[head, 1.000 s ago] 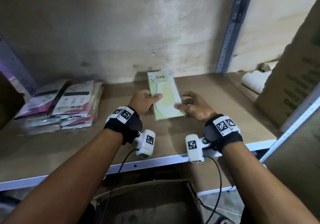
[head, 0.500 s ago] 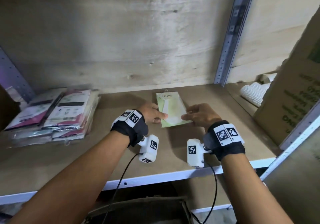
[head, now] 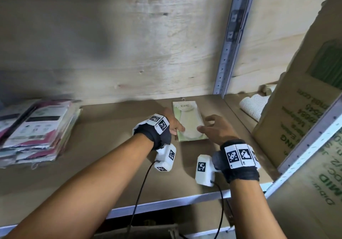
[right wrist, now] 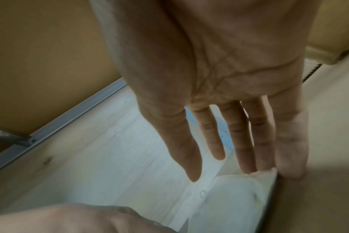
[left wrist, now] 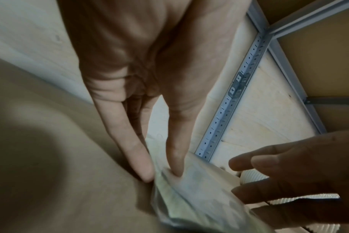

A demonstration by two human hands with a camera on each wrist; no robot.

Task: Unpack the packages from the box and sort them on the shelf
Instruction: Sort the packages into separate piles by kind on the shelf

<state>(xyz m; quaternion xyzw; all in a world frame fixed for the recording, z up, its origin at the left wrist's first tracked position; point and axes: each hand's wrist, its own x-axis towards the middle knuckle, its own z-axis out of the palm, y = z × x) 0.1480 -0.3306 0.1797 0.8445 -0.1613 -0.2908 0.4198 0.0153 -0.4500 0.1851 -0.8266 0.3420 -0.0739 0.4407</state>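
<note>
1. On the shelf (head: 103, 164), the left hand (head: 171, 123) rests straight fingers (left wrist: 141, 159) and thumb against the green packet's (head: 188, 122) left edge, gripping nothing.
2. Just right of the packet, the right hand (head: 216, 129) hovers with fingers (right wrist: 245, 141) spread and relaxed, holding nothing.
3. The packet lies flat on the board near the back wall.
4. A stack of pink packets (head: 35, 133) sits well apart at the left; a cardboard box (head: 299, 120) stands at the right.

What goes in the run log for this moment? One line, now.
green package flat on shelf | left hand touching its edge | right hand open, off it
</note>
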